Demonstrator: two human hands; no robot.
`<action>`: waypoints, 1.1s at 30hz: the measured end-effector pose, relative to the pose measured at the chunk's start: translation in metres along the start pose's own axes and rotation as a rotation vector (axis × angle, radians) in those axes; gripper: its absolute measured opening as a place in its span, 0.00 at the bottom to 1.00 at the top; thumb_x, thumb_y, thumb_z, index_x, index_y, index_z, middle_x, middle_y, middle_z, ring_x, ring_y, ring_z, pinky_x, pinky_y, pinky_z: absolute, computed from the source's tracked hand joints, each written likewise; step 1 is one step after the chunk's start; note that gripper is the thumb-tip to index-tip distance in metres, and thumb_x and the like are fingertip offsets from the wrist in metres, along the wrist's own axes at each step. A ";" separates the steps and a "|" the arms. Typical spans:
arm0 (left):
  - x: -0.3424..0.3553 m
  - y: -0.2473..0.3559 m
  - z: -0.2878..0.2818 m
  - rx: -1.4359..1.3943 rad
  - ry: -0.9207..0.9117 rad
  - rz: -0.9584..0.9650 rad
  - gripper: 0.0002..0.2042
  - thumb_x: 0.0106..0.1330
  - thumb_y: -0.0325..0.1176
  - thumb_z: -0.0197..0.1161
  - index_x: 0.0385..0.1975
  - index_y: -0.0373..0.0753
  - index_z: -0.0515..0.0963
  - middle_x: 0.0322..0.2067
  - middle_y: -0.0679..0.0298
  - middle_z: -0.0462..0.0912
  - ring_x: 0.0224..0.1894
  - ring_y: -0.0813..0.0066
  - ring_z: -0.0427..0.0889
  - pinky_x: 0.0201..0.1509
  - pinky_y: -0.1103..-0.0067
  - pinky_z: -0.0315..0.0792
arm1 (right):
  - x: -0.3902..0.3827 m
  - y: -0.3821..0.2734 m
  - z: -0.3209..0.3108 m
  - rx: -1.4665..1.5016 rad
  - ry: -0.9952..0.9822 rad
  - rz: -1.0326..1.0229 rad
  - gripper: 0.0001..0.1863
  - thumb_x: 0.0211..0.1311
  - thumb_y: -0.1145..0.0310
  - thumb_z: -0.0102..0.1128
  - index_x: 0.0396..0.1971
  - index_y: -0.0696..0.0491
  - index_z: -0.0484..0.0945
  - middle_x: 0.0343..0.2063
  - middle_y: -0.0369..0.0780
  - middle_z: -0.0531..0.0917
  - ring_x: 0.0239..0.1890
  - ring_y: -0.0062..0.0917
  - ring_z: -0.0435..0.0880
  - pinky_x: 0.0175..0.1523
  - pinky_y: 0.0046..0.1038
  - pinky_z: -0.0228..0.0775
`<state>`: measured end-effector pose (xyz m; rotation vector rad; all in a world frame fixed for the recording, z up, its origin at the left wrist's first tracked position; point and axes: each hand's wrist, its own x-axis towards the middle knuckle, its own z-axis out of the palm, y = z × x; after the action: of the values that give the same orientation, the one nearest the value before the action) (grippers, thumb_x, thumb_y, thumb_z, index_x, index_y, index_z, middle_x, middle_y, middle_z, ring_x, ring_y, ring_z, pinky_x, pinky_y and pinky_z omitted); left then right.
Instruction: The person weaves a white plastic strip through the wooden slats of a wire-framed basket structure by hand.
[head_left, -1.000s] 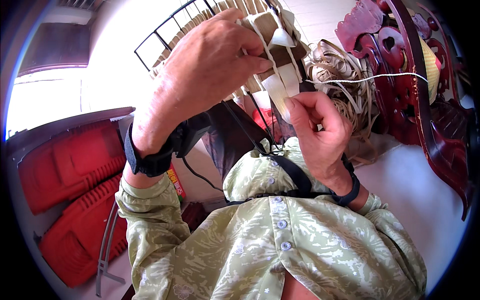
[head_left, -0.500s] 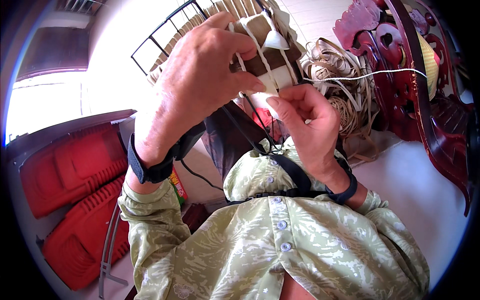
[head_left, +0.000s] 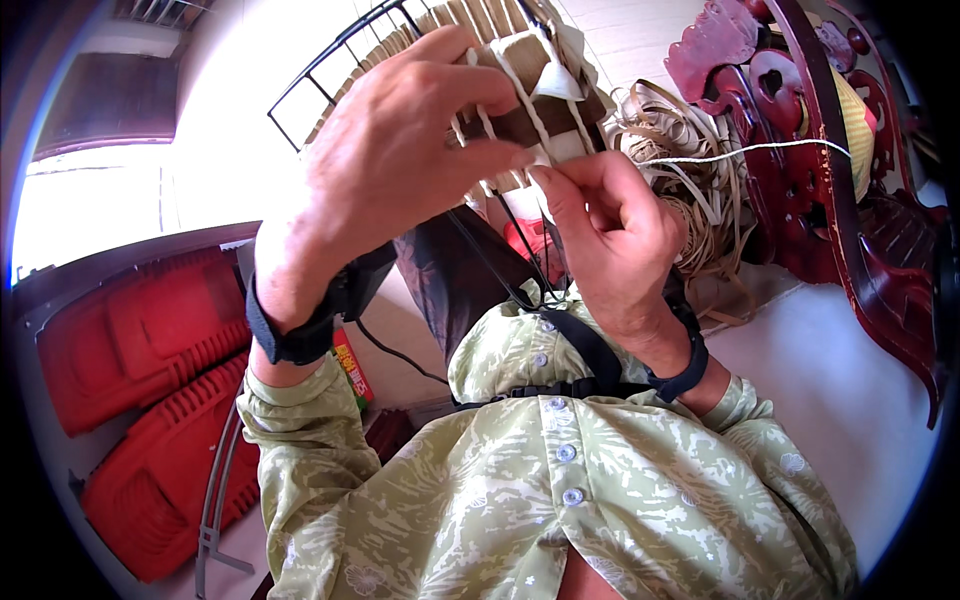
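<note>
A woven piece of beige and brown flat strips with white cords [head_left: 518, 55] hangs on a black wire frame [head_left: 328, 70] at upper centre. My left hand [head_left: 390, 150] grips its near side, fingers curled over the cords and thumb stretched toward the middle. Just to the right, my right hand [head_left: 615, 235] pinches a pale flat strip [head_left: 568, 145] at the lower edge of the weave, close to my left thumb; the pinched end is mostly hidden. A white curled piece [head_left: 556, 82] sits on the upper cords.
Coiled beige strips [head_left: 715, 190] lie right of the weave. A carved dark-red wooden chair [head_left: 835, 250] stands at right, a white cord [head_left: 750, 152] stretched to it. Two red moulded cases [head_left: 140, 330] and grey metal rods [head_left: 215, 500] are at left. My legs are below the weave.
My right hand has moved up toward my left thumb, carrying the pale strip's end into the weave. My left hand stays on the cords with slight finger shifts.
</note>
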<state>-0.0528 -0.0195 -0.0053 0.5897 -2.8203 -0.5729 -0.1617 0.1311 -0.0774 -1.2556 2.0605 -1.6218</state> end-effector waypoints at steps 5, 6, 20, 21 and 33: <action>-0.006 -0.005 -0.003 -0.100 -0.037 0.029 0.09 0.56 0.30 0.69 0.34 0.33 0.82 0.37 0.60 0.79 0.37 0.66 0.82 0.42 0.74 0.73 | -0.014 -0.002 -0.008 -0.052 -0.142 0.078 0.10 0.56 0.69 0.70 0.29 0.55 0.76 0.22 0.38 0.83 0.18 0.27 0.81 0.22 0.25 0.70; -0.007 -0.006 -0.003 -0.109 -0.035 0.034 0.09 0.56 0.29 0.69 0.34 0.33 0.82 0.37 0.60 0.79 0.37 0.66 0.82 0.41 0.74 0.73 | -0.018 0.000 -0.010 -0.081 -0.160 0.063 0.10 0.56 0.69 0.70 0.30 0.55 0.76 0.23 0.38 0.83 0.19 0.28 0.81 0.23 0.26 0.70; -0.011 -0.001 0.004 -0.193 0.136 0.113 0.04 0.63 0.23 0.61 0.35 0.31 0.80 0.33 0.59 0.80 0.35 0.67 0.81 0.40 0.76 0.73 | -0.015 0.006 -0.005 -0.078 -0.041 -0.111 0.07 0.58 0.73 0.68 0.25 0.54 0.78 0.19 0.37 0.82 0.18 0.22 0.81 0.23 0.24 0.69; -0.011 -0.001 0.005 -0.196 0.152 0.119 0.04 0.63 0.23 0.61 0.36 0.31 0.80 0.33 0.59 0.80 0.36 0.66 0.82 0.41 0.76 0.74 | -0.015 0.005 -0.005 -0.104 -0.037 -0.119 0.06 0.58 0.73 0.67 0.25 0.54 0.78 0.19 0.37 0.82 0.18 0.22 0.81 0.23 0.24 0.69; -0.015 0.010 0.003 -0.126 0.147 -0.004 0.05 0.62 0.23 0.64 0.36 0.31 0.80 0.34 0.59 0.81 0.37 0.65 0.82 0.42 0.75 0.75 | -0.013 0.014 -0.004 -0.185 -0.027 -0.218 0.05 0.55 0.74 0.68 0.26 0.53 0.79 0.19 0.36 0.80 0.16 0.27 0.74 0.22 0.27 0.64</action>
<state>-0.0432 -0.0041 -0.0054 0.5878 -2.6243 -0.6726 -0.1632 0.1441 -0.0924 -1.6044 2.1630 -1.5164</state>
